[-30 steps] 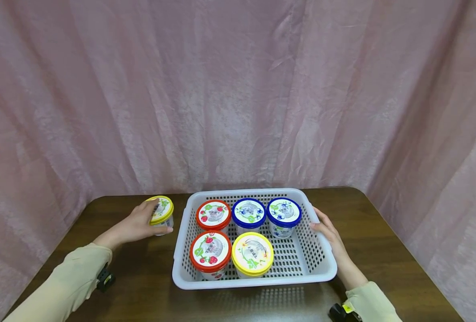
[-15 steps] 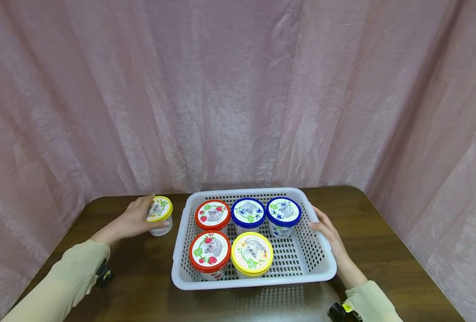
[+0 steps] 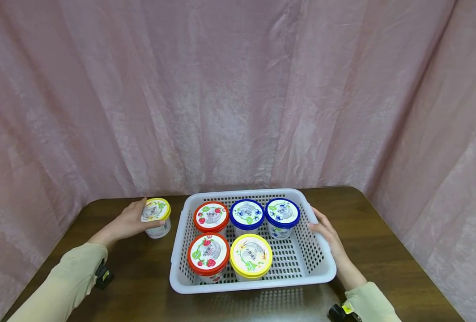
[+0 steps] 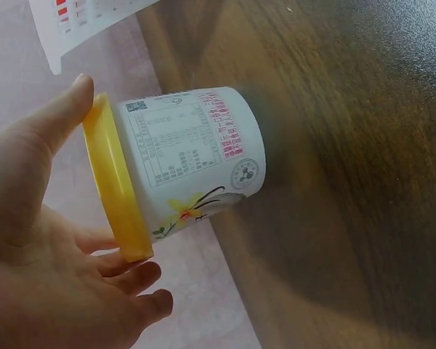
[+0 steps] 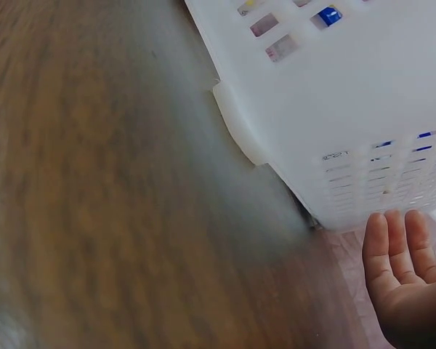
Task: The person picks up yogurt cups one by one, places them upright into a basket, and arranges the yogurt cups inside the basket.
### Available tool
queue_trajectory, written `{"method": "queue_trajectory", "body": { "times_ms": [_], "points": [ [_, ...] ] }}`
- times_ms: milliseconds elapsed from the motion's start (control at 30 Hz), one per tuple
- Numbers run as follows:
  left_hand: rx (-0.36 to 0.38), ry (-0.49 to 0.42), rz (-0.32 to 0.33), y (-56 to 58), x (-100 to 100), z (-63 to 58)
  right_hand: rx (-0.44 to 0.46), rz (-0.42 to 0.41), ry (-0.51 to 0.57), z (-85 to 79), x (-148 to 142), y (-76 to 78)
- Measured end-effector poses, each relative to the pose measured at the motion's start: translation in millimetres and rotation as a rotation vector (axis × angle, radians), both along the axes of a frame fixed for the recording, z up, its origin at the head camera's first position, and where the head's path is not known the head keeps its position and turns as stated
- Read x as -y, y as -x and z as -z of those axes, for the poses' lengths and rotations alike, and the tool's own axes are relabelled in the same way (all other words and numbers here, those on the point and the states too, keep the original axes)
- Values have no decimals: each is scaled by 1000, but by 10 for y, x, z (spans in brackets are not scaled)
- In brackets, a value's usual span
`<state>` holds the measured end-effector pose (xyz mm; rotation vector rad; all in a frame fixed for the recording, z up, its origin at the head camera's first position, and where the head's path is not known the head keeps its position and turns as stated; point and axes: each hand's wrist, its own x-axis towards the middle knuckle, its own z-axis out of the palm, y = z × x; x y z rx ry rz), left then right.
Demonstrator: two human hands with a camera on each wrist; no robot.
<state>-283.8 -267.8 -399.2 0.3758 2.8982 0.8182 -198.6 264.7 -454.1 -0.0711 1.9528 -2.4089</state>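
My left hand (image 3: 128, 222) holds a cup with a yellow lid (image 3: 155, 210), left of the basket. In the left wrist view its thumb is at one edge of the lid (image 4: 116, 182) and its fingers at the opposite edge. The white cup body (image 4: 196, 145) shows a vanilla flower and printed text. Whether its base touches the table cannot be made out. My right hand (image 3: 333, 241) holds the right rim of a white plastic basket (image 3: 173, 264), thumb over the edge. Three of its fingers (image 5: 397, 243) lie along the outer wall in the right wrist view.
Inside the basket stand two red-lidded cups (image 3: 208, 254), two blue-lidded cups (image 3: 282, 211) and one yellow-lidded cup (image 3: 251, 256). Its front right part is bare mesh. A dark wooden table (image 3: 141, 290) lies below, with pink curtain (image 3: 238, 98) behind and beside it.
My left hand has drawn slightly left, uncovering more of the yellow lid, and the cup sits a little further left. The right hand keeps its place on the basket. The view shifted slightly.
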Motion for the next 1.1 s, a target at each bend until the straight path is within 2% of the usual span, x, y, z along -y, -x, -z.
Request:
{"method": "queue_trajectory", "body": {
  "times_ms": [467,767,900,1100],
  "points": [
    [31,-40,-36,-31,-18,14,9,1,-1,22,-21,-4],
    [24,-27,-41,-54,-16,-6,9,-3,-16,25,-13,-7],
    [12,-27,-36,-50,-16,-53,4,-5,-17,16,-11,-3],
    [-17,-3,-31,-25,-28,-184,0,-10,-11,4,-9,3]
  ]
}}
